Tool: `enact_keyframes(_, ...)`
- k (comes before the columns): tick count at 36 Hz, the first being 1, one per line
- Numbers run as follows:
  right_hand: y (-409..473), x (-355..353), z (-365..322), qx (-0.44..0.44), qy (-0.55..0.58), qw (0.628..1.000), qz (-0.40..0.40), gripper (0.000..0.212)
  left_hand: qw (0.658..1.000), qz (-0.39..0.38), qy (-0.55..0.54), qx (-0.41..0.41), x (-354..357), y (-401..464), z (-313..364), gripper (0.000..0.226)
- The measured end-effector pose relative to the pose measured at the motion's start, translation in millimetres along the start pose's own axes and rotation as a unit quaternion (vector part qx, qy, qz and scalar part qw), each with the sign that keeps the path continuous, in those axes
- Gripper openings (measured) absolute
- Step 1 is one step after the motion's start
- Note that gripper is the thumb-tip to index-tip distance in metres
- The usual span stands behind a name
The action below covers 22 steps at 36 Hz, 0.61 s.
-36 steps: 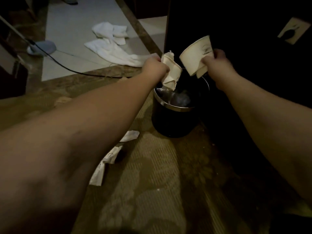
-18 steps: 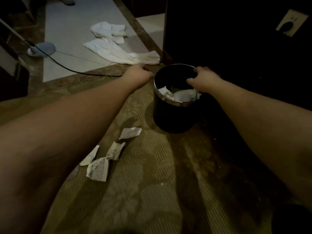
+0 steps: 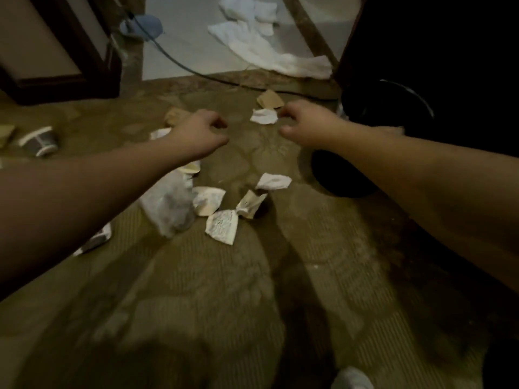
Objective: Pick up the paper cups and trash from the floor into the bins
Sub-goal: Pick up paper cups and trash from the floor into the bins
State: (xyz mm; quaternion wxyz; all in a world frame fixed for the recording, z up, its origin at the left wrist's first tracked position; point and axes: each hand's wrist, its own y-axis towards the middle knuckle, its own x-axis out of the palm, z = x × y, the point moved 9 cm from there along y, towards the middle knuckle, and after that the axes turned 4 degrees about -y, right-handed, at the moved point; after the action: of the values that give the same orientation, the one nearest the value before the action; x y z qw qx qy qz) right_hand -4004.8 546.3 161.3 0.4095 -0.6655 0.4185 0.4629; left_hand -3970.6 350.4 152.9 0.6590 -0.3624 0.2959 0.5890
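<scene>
While both hands hang loosely curled and empty, left hand point(image 3: 200, 133), right hand point(image 3: 306, 124), crumpled white paper scraps point(image 3: 222, 224), patterned carpet point(image 3: 213, 290), round black bin point(image 3: 373, 136).

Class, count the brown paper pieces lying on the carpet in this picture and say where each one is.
2. One brown piece lies by the carpet's far edge beyond the right hand; one lies just beyond the left hand. The arms may hide more.

We see bare carpet point(image 3: 252, 276) open below the scraps point(image 3: 222, 226). The bin point(image 3: 365, 153) blocks the right, a clear bag point(image 3: 168, 206) lies left, and a cord point(image 3: 179, 63) crosses the far floor.
</scene>
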Motion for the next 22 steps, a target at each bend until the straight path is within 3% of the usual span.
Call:
enact_keyframes(8, -15, 131, -67, -0.063, -0.041, 0.985, -0.158, 0.043, 0.994, -0.054, -0.014, -0.096, 27, -76, -143, 0.03)
enact_keyframes(15, -28, 212, -87, -0.1, -0.087, 0.968, -0.215, 0.042, 0.988, -0.093, 0.025, -0.118, 72, -120, -220, 0.031)
enact_keyframes(22, -16, 257, -88, -0.092, -0.137, 0.965, -0.206, 0.05, 0.986, -0.009, 0.031, -0.161, 72, -100, -257, 0.078)
